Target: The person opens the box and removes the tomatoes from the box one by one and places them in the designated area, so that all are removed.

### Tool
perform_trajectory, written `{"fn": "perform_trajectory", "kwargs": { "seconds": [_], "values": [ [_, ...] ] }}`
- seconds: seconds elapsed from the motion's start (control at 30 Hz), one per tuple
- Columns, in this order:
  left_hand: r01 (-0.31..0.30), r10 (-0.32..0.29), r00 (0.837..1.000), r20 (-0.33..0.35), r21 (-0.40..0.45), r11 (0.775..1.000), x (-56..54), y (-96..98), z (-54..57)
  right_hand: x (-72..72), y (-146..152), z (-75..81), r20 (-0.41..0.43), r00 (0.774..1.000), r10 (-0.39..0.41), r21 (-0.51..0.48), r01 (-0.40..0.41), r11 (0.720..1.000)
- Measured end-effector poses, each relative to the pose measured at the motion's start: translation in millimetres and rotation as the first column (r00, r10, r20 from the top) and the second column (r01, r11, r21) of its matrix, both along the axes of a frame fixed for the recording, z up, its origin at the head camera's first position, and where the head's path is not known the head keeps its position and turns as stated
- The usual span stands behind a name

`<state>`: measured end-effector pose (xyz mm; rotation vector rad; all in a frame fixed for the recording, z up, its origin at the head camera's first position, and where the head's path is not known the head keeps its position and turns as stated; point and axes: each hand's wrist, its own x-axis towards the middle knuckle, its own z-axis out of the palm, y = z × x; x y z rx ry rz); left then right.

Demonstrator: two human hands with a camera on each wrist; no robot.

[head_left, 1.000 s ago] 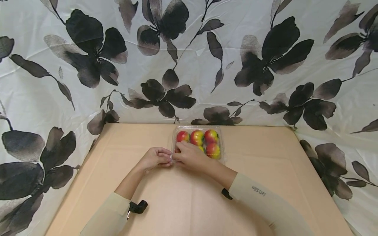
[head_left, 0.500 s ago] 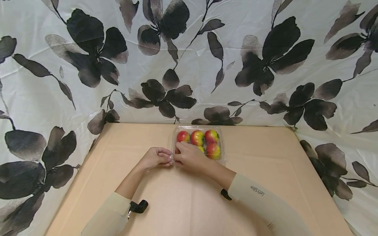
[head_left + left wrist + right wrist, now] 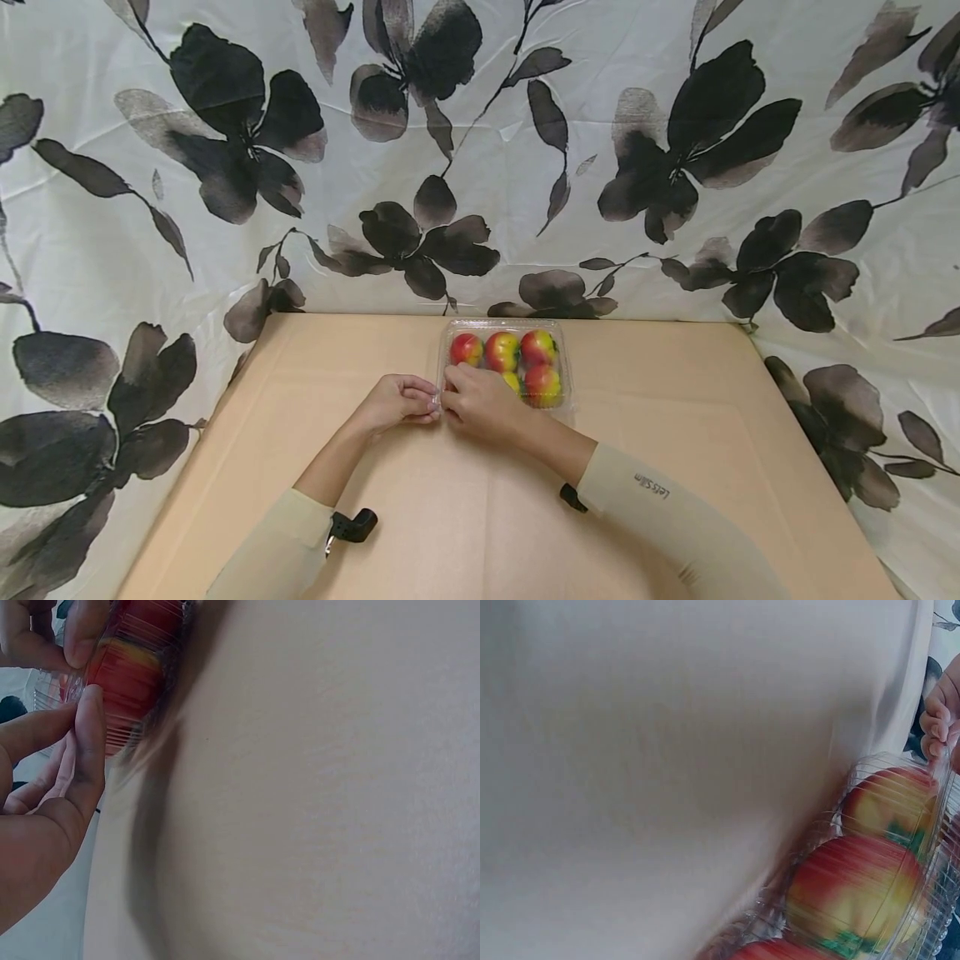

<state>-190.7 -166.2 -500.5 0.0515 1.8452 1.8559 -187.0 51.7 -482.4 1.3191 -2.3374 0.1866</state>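
A clear plastic clamshell box (image 3: 566, 367) stands at the far side of the table, with several red-and-yellow apples (image 3: 538, 347) inside. At its near left corner my left hand (image 3: 397, 400) pinches the box's rim between thumb and fingertips. Right beside it, my right hand (image 3: 483, 400) reaches across the box's front and pinches the same rim. In the left wrist view, fingertips of both hands meet on the plastic edge, beside a red apple (image 3: 127, 675). My right forearm and hand hide some of the front apples. The right wrist view shows apples (image 3: 855, 885) through the ribbed plastic.
The tan table (image 3: 637, 467) reaches back to a white curtain (image 3: 540, 242) with dark flower prints. The box sits close to the table's back edge. A black wrist camera (image 3: 352, 526) sticks out from the left sleeve.
My right hand and forearm have shifted very slightly along the rim. My left hand and the box stay practically where they were, with both pinches kept.
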Motion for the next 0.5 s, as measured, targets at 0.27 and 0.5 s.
{"fn": "perform_trajectory", "kwargs": {
  "seconds": [0.27,0.5],
  "values": [
    [-0.010,0.010,1.000,-0.001,-0.026,1.000,0.1,2.8,2.3,-0.1,-1.9,-1.9,-0.034,0.999,-0.010,-0.028,0.009,1.000],
    [0.000,-0.001,1.000,-0.022,-0.035,0.999,-0.8,4.6,3.8,0.2,-2.9,-2.1,-0.040,0.999,-0.021,-0.020,0.020,1.000]
  ]
}}
